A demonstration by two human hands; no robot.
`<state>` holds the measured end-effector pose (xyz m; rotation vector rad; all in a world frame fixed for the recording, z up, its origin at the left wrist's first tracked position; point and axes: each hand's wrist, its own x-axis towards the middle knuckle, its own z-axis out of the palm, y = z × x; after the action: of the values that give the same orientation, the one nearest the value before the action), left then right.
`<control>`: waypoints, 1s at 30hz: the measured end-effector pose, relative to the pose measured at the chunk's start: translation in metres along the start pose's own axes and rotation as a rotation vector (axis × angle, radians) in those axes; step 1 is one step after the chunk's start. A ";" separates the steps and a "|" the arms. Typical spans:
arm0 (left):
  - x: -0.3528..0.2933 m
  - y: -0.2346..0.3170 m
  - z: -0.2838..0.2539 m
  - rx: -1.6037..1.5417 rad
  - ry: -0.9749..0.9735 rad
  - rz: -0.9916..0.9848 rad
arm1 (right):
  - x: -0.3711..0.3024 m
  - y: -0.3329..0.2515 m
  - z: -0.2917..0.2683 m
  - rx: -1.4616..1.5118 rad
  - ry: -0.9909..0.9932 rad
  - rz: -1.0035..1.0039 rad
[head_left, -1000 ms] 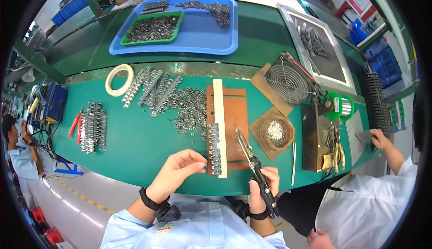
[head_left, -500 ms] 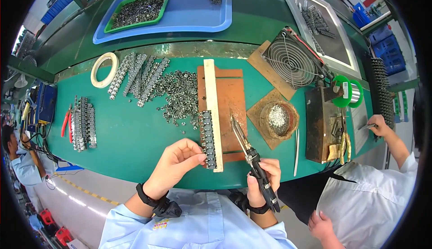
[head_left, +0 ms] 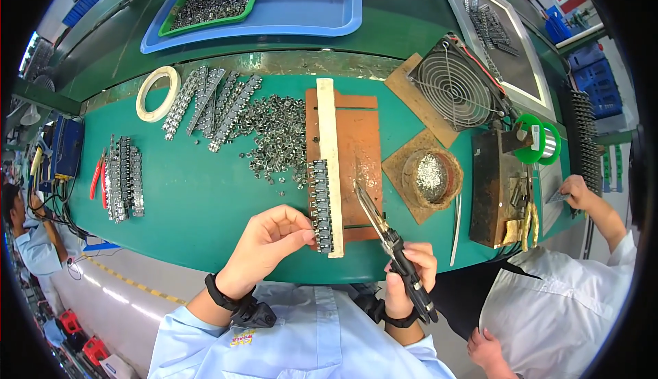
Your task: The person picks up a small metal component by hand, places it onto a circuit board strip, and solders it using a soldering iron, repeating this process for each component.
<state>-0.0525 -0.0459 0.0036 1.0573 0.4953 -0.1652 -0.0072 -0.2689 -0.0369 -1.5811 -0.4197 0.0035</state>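
Observation:
My left hand (head_left: 269, 243) pinches the lower left edge of a strip of black components (head_left: 321, 197) with thumb and forefinger. That strip lies along a cream-coloured bar (head_left: 327, 122) on a brown board (head_left: 358, 136). Any small part between those fingertips is too hidden to make out. In my right hand (head_left: 423, 264) is a black-handled soldering tool (head_left: 399, 250) with two long prongs, held like a pen. Its tips point up and left over the brown board, to the right of the bar and apart from the strip.
Loose small metal parts (head_left: 277, 136) lie left of the board, with finished-looking strips (head_left: 226, 115), red-handled pliers (head_left: 97, 177) and a tape roll (head_left: 157, 94). Rightward are a round dish (head_left: 452, 180), a fan (head_left: 452, 88), a solder spool (head_left: 528, 139) and a co-worker's hand (head_left: 576, 190).
The whole view has shifted slightly. My right hand and the soldering tool have moved a little right, away from the bar. My left hand keeps its pinch at the strip's edge.

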 end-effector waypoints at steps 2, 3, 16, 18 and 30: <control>0.000 -0.001 -0.001 -0.006 0.002 -0.007 | -0.004 -0.006 -0.007 -0.012 -0.034 -0.027; -0.001 -0.001 -0.001 -0.011 0.008 -0.005 | -0.005 -0.008 -0.009 -0.018 -0.051 -0.040; -0.001 -0.002 -0.001 -0.024 0.023 -0.007 | -0.006 -0.022 -0.013 -0.035 -0.245 -0.191; 0.000 -0.002 -0.001 -0.025 0.025 -0.010 | -0.005 -0.022 -0.010 -0.032 -0.257 -0.192; -0.001 -0.003 -0.001 -0.035 0.018 0.004 | 0.000 -0.025 -0.008 -0.027 -0.271 -0.168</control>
<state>-0.0547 -0.0467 0.0008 1.0266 0.5110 -0.1435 -0.0117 -0.2770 -0.0127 -1.5730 -0.7666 0.0847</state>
